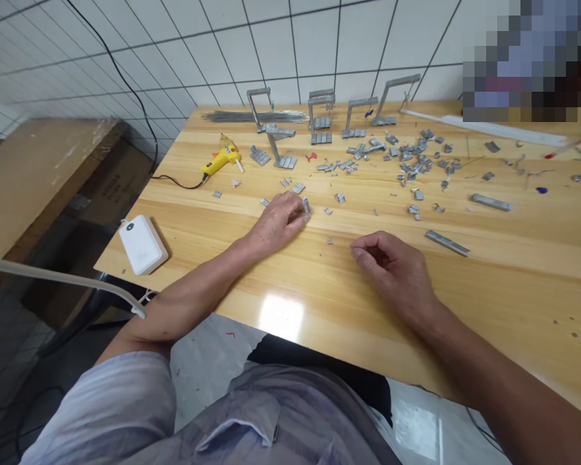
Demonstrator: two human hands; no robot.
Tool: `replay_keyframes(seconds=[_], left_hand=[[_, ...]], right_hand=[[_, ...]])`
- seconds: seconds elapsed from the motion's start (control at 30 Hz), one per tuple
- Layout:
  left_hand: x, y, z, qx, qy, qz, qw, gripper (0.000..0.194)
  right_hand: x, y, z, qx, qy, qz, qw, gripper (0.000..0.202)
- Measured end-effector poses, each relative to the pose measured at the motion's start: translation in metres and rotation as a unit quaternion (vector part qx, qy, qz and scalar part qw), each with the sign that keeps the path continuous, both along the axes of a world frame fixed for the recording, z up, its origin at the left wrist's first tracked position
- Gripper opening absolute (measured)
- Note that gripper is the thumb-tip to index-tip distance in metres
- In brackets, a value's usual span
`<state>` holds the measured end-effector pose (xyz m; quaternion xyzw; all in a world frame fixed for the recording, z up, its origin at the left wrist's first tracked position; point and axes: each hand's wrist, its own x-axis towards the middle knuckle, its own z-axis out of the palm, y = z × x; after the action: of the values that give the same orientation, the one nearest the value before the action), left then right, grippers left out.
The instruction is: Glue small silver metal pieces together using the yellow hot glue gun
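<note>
My left hand (pixel 279 223) rests on the wooden table, its fingers closed on a small grey metal-looking piece (pixel 306 206) that sticks up past the fingertips. To the right, my right hand (pixel 392 265) is curled just above the tabletop, thumb and forefinger pressed together; whether anything sits in that pinch is too small to make out. Between the hands lies a tiny grey scrap (pixel 330 241). Small ridged grey pieces (pixel 298 188) lie just beyond my left hand. Two grey strips, one nearer (pixel 448 243) and one farther (pixel 491 202), lie beyond my right hand.
Several grey bent frames (pixel 283 148) stand along the back, near a bundle of thin wires (pixel 281 117). A yellow glue gun (pixel 221 158) lies at the back left. A white power bank (pixel 144 245) sits at the left edge. Grey scraps (pixel 416 158) litter the right back.
</note>
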<state>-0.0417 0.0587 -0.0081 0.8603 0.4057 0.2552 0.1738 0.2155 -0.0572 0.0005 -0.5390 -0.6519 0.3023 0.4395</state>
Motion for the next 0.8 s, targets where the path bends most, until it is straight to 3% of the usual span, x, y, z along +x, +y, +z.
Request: replay_keyframes(seconds=[0.57,0.8], left_hand=[[0.0007,-0.0002,-0.0026,-0.009,0.004,0.004,1.0,0.004],[-0.0015,0.0011,-0.0045,-0.01,-0.016,-0.016,1.0,0.013]], right_hand=[[-0.0005,0.0007,-0.0019,-0.019,-0.049,-0.013,0.999,0.01],[-0.0017,0.0002,0.0019,-0.031,-0.053,-0.019,0.998,0.012]])
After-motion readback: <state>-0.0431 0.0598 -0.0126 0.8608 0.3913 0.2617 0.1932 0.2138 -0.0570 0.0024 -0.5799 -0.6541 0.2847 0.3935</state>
